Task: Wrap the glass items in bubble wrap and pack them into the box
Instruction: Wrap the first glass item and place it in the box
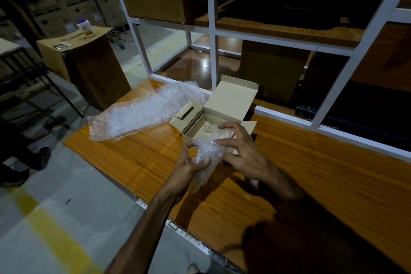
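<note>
A glass item wrapped in bubble wrap [208, 151] is held just above the wooden table [138, 162], at the near edge of the small open cardboard box [229, 104]. My left hand [189, 167] grips the bundle's lower end from the left. My right hand [242, 151] holds its upper end with curled fingers, over the box's front wall. Something clear and wrapped lies inside the box [210, 127]. A loose sheet of bubble wrap [144, 111] is spread on the table to the left of the box.
A white metal frame [212, 35] with shelves and brown cartons rises behind the box. A tall carton [89, 66] with a jar on top stands on the floor at the left. A person's shoes [33, 162] are at the far left.
</note>
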A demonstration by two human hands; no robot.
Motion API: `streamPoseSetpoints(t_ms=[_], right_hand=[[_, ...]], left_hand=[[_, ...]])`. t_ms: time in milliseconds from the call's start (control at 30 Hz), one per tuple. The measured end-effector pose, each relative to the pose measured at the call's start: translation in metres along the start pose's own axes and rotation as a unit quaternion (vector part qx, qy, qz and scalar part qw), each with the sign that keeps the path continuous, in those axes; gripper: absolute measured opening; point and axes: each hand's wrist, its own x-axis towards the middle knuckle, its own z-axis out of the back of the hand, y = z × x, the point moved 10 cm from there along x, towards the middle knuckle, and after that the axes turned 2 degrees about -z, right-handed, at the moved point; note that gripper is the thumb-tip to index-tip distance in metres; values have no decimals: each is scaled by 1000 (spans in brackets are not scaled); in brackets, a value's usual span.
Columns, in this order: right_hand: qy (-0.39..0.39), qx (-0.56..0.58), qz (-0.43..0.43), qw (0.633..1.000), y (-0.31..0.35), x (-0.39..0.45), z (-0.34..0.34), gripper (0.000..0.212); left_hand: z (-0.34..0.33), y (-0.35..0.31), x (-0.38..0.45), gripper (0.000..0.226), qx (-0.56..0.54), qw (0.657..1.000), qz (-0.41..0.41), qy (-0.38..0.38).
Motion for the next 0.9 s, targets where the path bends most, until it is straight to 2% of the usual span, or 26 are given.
streamPoseSetpoints(t_ms=[100, 200, 300, 433, 500, 567, 600, 667, 767, 833, 900], right_hand=[[-17, 0, -34, 999, 2, -7, -2, 56], [-27, 61, -116, 991, -11, -2, -8, 46], [16, 106, -175, 979, -13, 6, -15, 41], [120, 12, -172, 978, 5, 6, -23, 44], [151, 73, -203, 965, 2, 3, -30, 60], [138, 111, -210, 962, -10, 6, -33, 86], [129, 104, -194, 967, -10, 7, -32, 89], [62, 97, -154, 981, -4, 11, -18, 68], [-108, 176, -103, 973, -2, 10, 9, 14], [-140, 243, -124, 952, -10, 10, 12, 3], [-118, 294, -173, 933, -19, 12, 8, 4]], left_hand=[[-3, -9, -2, 53, 2, 1000, -27, 4], [-6, -15, -2, 59, 33, 998, -51, 4], [-7, -16, -1, 60, 57, 996, -67, 1], [-17, -23, -1, 59, 76, 992, -94, 26], [-19, -25, 0, 59, 72, 992, -100, 34], [-20, -26, 1, 59, 64, 992, -98, 47], [-20, -26, 2, 58, 65, 992, -97, 47], [-16, -27, 3, 53, 66, 992, -102, 35], [-6, -27, 6, 47, 63, 993, -102, 2], [-1, -26, 8, 45, 65, 993, -100, -6], [0, -26, 10, 44, 71, 993, -96, -2]])
